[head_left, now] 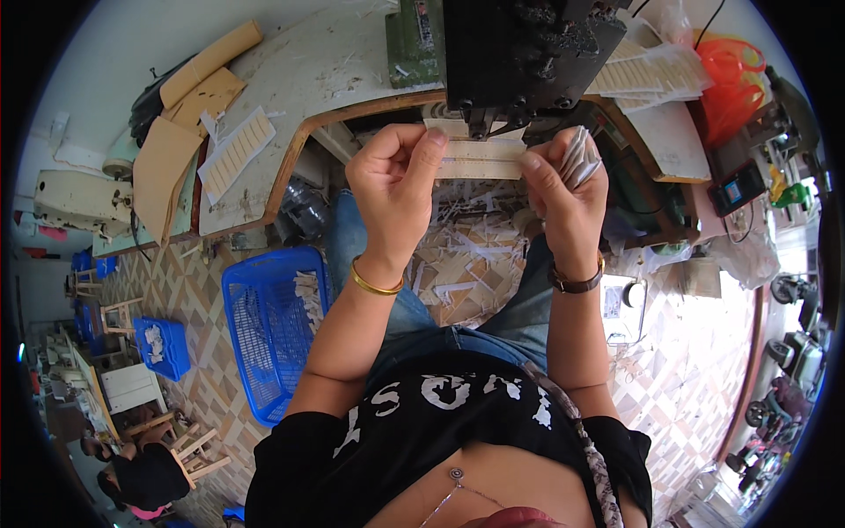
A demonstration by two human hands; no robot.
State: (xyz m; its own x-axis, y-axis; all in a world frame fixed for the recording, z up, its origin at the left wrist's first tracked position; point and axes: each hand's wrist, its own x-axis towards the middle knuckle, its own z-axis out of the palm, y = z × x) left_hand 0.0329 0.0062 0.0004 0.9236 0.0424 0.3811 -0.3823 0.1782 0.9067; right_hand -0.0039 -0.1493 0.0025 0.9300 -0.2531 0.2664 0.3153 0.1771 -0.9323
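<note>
A pale cream strip (480, 162) with a thin line along its length is stretched between my two hands, just in front of the black machine head (532, 53). My left hand (398, 172) is closed on its left end, thumb on top. Thumb and fingers of my right hand (568, 189) pinch its right end. That hand also has a folded bundle of whitish strips (579, 161) tucked in its fingers. Another pale piece (502, 130) lies behind the strip, under the machine head, and is partly hidden.
Sheets with tan strips lie on the worktable at left (238, 157) and right (647, 75). Brown card (163, 176) leans at the left edge. A blue basket (275, 334) stands beside my left leg. Scraps (458, 264) litter the tiled floor. A person (145, 471) sits far left.
</note>
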